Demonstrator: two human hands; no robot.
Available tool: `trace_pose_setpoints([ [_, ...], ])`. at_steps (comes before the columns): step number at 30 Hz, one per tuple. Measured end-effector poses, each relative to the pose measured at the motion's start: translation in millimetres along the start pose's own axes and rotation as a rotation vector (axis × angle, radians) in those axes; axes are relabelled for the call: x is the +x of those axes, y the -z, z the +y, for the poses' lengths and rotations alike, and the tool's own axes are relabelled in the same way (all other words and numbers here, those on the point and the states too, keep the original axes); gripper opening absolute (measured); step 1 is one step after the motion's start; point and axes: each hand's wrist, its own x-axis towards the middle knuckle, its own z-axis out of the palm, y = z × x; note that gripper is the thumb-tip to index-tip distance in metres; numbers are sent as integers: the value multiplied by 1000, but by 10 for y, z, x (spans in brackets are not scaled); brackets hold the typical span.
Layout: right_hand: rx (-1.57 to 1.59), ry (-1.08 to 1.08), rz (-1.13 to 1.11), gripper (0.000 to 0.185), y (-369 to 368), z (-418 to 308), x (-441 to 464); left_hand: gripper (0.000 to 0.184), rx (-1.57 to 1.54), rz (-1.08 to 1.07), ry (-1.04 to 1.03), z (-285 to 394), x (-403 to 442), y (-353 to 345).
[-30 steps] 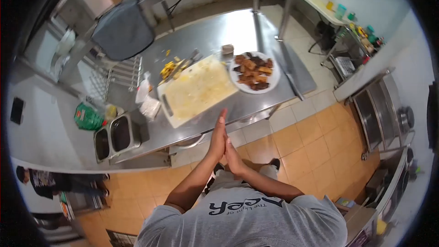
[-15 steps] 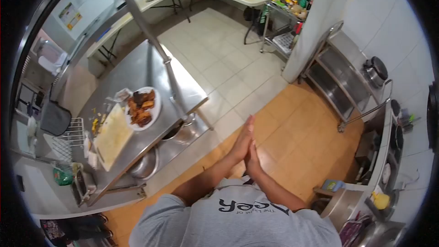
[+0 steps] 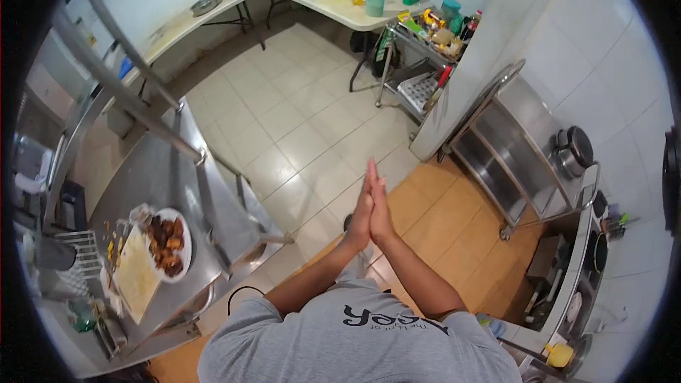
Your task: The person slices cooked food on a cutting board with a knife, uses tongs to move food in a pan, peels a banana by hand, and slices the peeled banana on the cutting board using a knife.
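Presses left hand (image 3: 360, 218) flat against right hand (image 3: 381, 214), palm to palm, fingers extended away from the body; both released from any object. Holds them over the tiled floor (image 3: 433, 216), well apart from the metal tabletop (image 3: 138, 183). Shows, on that tabletop to the left, a white plate (image 3: 187, 250) bearing browned food pieces (image 3: 167, 241), close against a pale cutting board (image 3: 137, 280). Cannot tell whether plate overlaps board. Includes a wheeled metal cart (image 3: 523, 143) at right.

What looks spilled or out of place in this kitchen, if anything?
Small yellow scraps lie loose on the steel table beside the cutting board, rather than in a container, so that spot looks untidy. Nothing visible looks clearly damaged.
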Motion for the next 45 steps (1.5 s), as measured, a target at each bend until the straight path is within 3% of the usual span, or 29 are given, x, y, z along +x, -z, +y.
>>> trace_pose_setpoints([
  [1,-64,33,-20,70,47,-45,180,66,162,54,-41,-38,359,84],
  [4,-214,167,-191,72,-34,-446,637,68,-17,161,9,378,1474,429],
  [8,-156,183,-291,75,262,-458,1457,67,46,96,-111,349,2357,526],
  [13,129,22,59,71,674,-269,2864,76,190,-158,-95,-154,2838,420],
  [15,230,-39,136,69,690,-244,3369,80,209,-163,-95,-261,3161,645],
  [16,227,-61,50,69,670,-121,3572,81,215,-162,-94,-256,3374,740],
  [21,183,-203,-396,73,442,731,4346,74,135,293,84,-357,4788,1668],
  [27,89,-216,-877,67,291,606,6060,71,313,566,124,-320,5914,2526],
  [29,118,-232,-910,70,62,642,6518,70,139,746,140,-337,6140,2811],
  [31,189,-333,-902,73,-147,683,6896,71,166,818,99,-380,6252,2993],
  [34,355,-541,-832,77,-696,751,7769,74,557,737,-80,-461,6543,3366],
  [37,393,-445,-791,78,-1335,809,8470,75,579,731,-112,-392,6930,4049],
  [41,309,-441,-1053,73,-2073,1183,8948,64,542,908,-59,-224,7358,5387],
  [45,418,-364,-1027,71,-2734,1082,9463,61,508,933,-72,168,7836,6392],
])
